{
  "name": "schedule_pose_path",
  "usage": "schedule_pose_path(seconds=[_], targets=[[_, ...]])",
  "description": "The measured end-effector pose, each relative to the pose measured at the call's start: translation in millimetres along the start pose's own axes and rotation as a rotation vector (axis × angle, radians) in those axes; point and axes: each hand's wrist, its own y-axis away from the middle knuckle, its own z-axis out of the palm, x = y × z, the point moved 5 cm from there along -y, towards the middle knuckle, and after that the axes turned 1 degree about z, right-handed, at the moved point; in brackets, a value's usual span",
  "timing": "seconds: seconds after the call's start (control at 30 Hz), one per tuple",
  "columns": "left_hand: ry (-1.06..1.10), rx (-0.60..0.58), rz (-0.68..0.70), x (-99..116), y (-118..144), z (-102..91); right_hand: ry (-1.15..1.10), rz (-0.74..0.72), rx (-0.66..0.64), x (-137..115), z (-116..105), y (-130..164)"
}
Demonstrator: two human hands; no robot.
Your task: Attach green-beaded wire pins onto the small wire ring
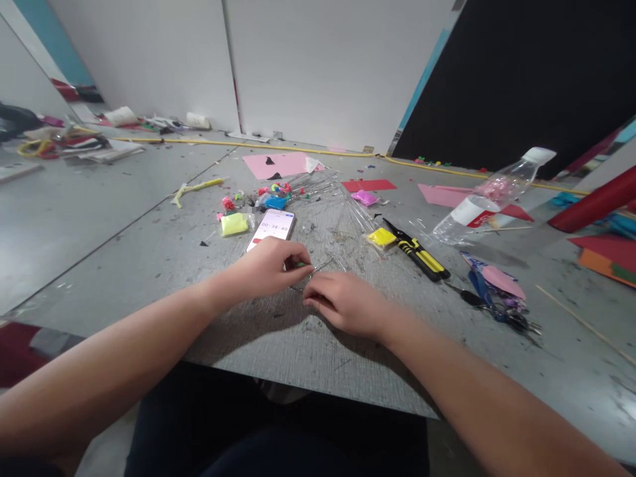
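My left hand (pixel 278 265) is closed in a pinch low over the table, just in front of a phone (pixel 273 226) showing a running timer. A small green piece (pixel 300 264) shows between its thumb and forefinger. Thin wire-like strands (pixel 324 265) lie by those fingertips; whether they are held is unclear. Close beside it, my right hand (pixel 348 301) has its fingers pressed together, and whatever they grip is hidden. Beyond the hands lie small coloured clay pieces (pixel 278 189), a yellow clay packet (pixel 234 224) and a blue clay packet (pixel 275 202).
Yellow-and-black pliers (pixel 417 252) lie on the right beside another yellow packet (pixel 382 237). A clear bottle (pixel 491 199) leans farther back. Keys (pixel 514 318) and a thin stick (pixel 586 321) are at the right. Pink paper (pixel 256 165) lies near the back wall, along a yellow cord (pixel 308 150).
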Motion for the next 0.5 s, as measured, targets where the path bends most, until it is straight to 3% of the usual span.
schedule_pose_path(seconds=[0.13, 0.27, 0.5], targets=[[0.065, -0.032, -0.035, -0.7, -0.3, 0.8, -0.116, 0.05, 0.145, 8.3, -5.0, -0.4], [0.242, -0.18, -0.065, 1.4, -0.4, 6.8, -0.125, 0.058, 0.326, 14.9, -13.6, 2.4], [0.315, -0.285, -0.027, 4.6, 0.7, 9.5, -0.077, -0.078, 0.412, 9.6, -19.2, 7.0]])
